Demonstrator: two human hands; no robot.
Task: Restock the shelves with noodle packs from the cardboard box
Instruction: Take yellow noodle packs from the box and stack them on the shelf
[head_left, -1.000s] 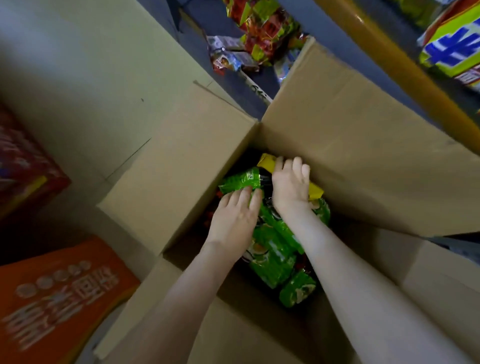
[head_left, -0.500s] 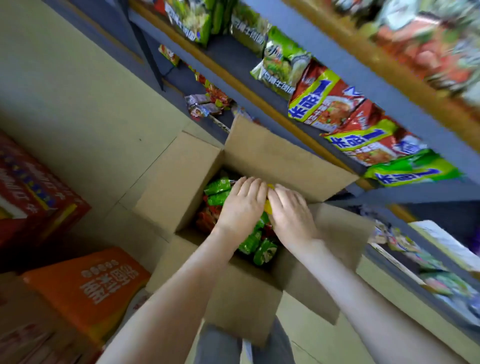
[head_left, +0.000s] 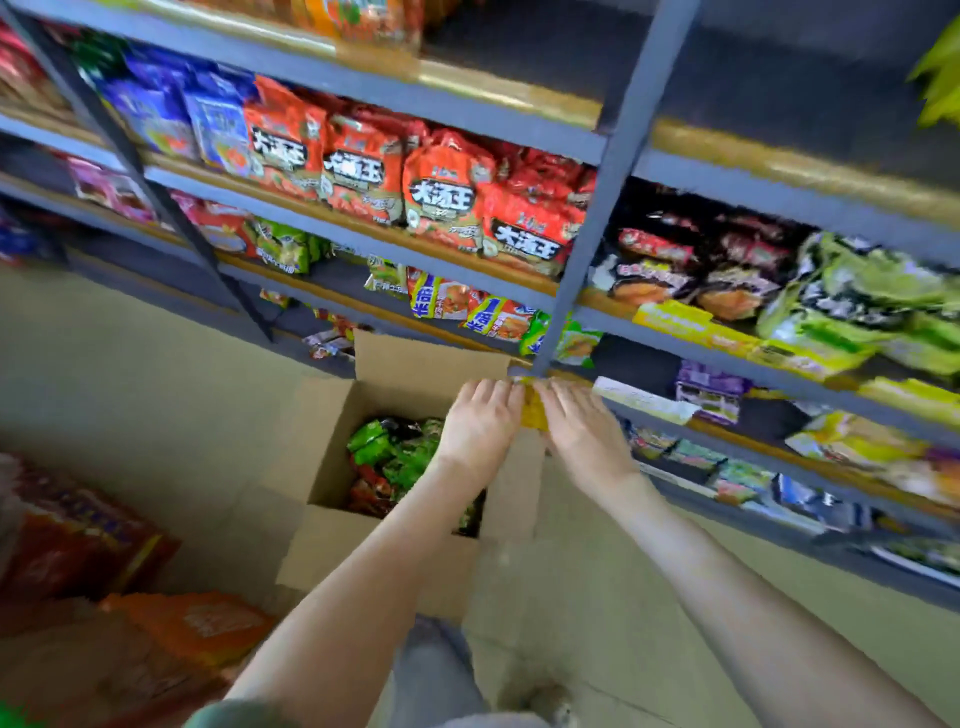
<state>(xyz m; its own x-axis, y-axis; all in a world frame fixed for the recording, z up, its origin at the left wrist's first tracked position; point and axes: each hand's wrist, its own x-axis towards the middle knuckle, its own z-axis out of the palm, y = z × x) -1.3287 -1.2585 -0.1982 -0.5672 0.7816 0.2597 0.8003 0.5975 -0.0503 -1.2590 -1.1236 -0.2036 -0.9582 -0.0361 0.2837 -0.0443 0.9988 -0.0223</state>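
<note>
Yellow noodle pack (head_left: 533, 415) held above the cardboard box (head_left: 332, 551).
Its ends are gripped by left hand (head_left: 480, 427) and right hand (head_left: 582, 434); a grey shelf post (head_left: 613, 182) is seen directly behind.

Your floor (head_left: 130, 395) carries the open cardboard box (head_left: 332, 441) right in front of the shelves (head_left: 615, 171), with 1 red carton (head_left: 78, 540) and 1 orange carton (head_left: 202, 623) at your left. On the shelf boards you have orange-red noodle packs (head_left: 441, 202), black packs (head_left: 670, 260) and, blurred, what look like green packs (head_left: 878, 306).
</note>
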